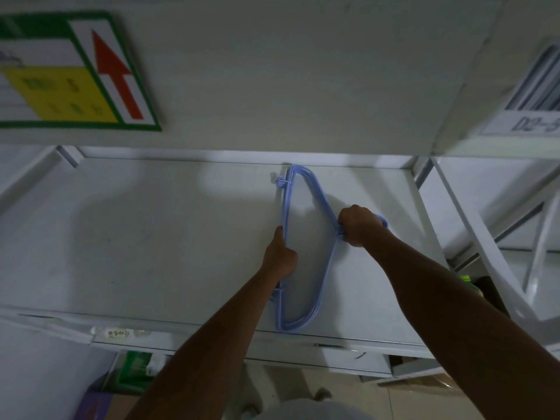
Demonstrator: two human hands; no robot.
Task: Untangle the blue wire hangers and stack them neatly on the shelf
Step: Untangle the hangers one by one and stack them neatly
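A bundle of blue wire hangers (pixel 306 189) lies flat on the white shelf (pixel 151 237), right of centre, its straight bars on the left and its hooks to the right. My left hand (pixel 280 256) grips the straight bottom bars near their middle, thumb stretched along them. My right hand (pixel 359 224) is curled round the necks and hooks at the bundle's right corner. The near end of the bundle reaches the shelf's front edge.
A shelf board overhead carries a green-framed sign with a red arrow (pixel 115 74). White shelf posts and braces (pixel 485 237) stand to the right. A labelled rack (pixel 533 122) shows top right. Boxes and a green item (pixel 135 365) sit below.
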